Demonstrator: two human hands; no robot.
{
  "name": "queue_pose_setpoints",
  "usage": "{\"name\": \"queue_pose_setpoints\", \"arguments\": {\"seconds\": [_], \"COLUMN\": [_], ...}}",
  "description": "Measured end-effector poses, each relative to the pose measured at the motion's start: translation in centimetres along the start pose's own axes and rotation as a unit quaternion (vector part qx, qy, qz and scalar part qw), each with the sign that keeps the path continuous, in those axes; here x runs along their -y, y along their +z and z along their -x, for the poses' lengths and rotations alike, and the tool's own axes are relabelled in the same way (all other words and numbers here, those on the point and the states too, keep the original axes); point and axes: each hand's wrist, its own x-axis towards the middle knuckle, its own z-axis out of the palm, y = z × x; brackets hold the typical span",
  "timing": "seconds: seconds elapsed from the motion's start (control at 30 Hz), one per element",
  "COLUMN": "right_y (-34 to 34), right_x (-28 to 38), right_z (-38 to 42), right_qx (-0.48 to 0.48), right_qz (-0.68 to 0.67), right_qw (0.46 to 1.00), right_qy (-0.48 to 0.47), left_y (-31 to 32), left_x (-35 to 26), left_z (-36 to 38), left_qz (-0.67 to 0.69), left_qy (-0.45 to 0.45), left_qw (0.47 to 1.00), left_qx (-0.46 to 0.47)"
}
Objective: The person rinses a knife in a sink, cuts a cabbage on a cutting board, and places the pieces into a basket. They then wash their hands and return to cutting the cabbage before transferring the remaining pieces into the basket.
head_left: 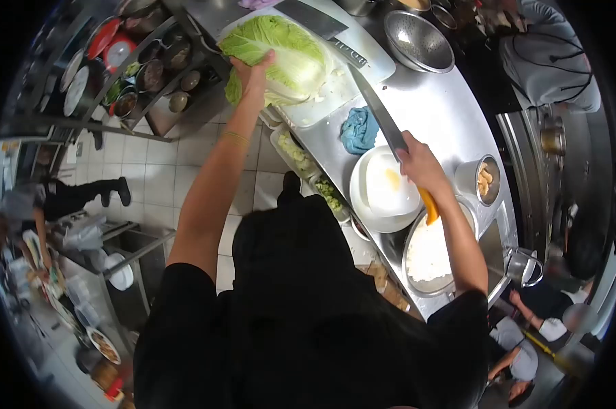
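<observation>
A large napa cabbage (291, 58), pale green with white ribs, lies at the left end of the white cutting board (379, 58). My left hand (253, 75) grips its near left side, thumb on top and the other fingers mostly hidden. In my right hand (418, 162) is a long knife (379, 109) with a yellow handle, its blade slanting up and left to the board's edge. Below that hand stand white bowls (389, 187). A cleaver (314, 19) with a dark handle rests on the board behind the cabbage.
A blue cloth (359, 130) lies on the steel counter (451, 123). Around it are a colander (419, 41), a metal pot (478, 183) and a basin of white food (430, 255). Chopped vegetables fill containers (294, 151) below the counter edge. Other people work at left and right.
</observation>
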Motion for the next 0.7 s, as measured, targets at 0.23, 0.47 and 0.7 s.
{"name": "queue_pose_setpoints", "arguments": {"seconds": [0.23,0.47,0.7], "right_y": [0.7,-2.0,-5.0], "right_x": [0.4,17.6,27.3], "right_z": [-1.3,-3.1,-12.8], "right_qx": [0.046,-0.016,0.064], "right_qz": [-0.39,-0.099,0.079], "right_qw": [0.903,0.961,0.978], "right_qy": [0.172,0.259,0.184], "left_y": [1.9,-2.2,-4.2], "left_x": [-0.9,-1.0,-2.6], "left_z": [-3.9,-4.7,-6.3], "left_qz": [-0.082,-0.097,-0.134], "left_qy": [0.174,0.169,0.29], "left_qw": [0.974,0.981,0.947], "left_qx": [-0.117,0.004,0.035]}}
